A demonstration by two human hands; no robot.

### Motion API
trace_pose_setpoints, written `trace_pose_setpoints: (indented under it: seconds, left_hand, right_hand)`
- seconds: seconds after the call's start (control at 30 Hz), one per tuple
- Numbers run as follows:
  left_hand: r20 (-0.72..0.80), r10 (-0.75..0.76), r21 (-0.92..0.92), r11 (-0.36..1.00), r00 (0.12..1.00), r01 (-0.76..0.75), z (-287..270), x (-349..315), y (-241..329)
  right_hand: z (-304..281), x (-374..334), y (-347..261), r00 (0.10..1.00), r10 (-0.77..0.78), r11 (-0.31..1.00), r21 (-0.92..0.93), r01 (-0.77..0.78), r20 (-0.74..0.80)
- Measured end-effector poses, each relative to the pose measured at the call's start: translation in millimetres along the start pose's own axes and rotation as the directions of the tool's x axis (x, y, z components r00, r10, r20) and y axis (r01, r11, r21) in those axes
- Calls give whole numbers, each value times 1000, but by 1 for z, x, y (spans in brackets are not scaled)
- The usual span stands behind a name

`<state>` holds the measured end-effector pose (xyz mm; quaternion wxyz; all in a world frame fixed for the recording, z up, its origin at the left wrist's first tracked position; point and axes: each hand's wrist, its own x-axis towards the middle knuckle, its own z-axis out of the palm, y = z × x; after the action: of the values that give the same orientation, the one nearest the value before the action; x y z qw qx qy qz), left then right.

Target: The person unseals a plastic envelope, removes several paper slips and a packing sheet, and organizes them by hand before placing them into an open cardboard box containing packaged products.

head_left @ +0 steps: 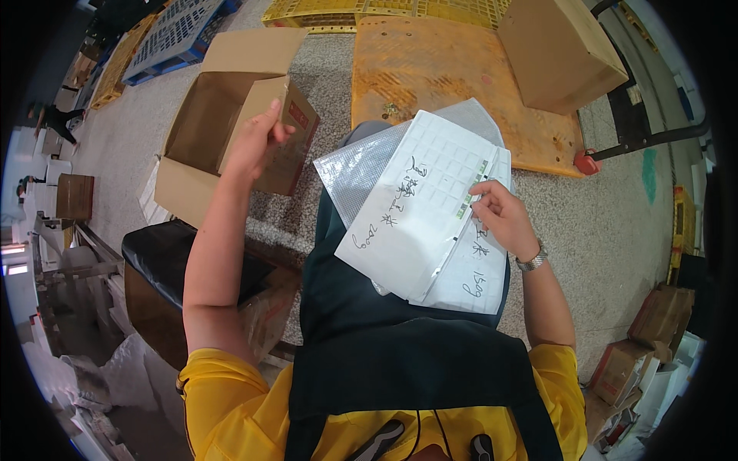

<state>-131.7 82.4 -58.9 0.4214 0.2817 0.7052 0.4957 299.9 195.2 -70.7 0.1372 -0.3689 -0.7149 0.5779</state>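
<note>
On my lap lies a small stack of flat white sheets [407, 215], with a printed grid, black handwriting and a green-marked strip. At least one has a glossy, clear edge, like a plastic sleeve. A silvery textured sheet [354, 173] sticks out beneath them on the left. The fingers of my right hand [500, 217] are pinched at the right edge of the top white sheet. My left hand [256, 144] is raised over the near flap side of an open cardboard box [288, 154], fingers partly bent and apart, holding nothing that I can see.
Ahead stands an orange-brown platform [430, 69] with a closed cardboard box [565, 58] on it, beside a black cart handle [653, 138]. Blue [177, 42] and yellow pallets [323, 14] lie farther off. A black plastic-covered thing [177, 257] is by my left elbow; cartons [623, 373] are piled right.
</note>
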Motion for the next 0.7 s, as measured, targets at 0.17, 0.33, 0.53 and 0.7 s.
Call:
trace_pose_setpoints:
  seconds: [0.17, 0.33, 0.53, 0.7]
  left_hand:
    - [101, 782, 976, 43, 615, -215, 8, 0, 12]
    - [158, 472, 630, 628, 868, -456, 66, -24, 16]
    - [311, 175, 654, 674, 934, -344, 139, -45, 9]
    - [454, -82, 197, 980, 887, -10, 147, -35, -2]
  right_hand:
    - [0, -1, -5, 1000, 15, 1000, -19, -15, -6]
    - [2, -2, 0, 999, 18, 1000, 22, -17, -36]
    - [5, -1, 2, 998, 18, 998, 64, -14, -63]
    - [10, -3, 2, 988, 18, 1000, -15, -21, -154]
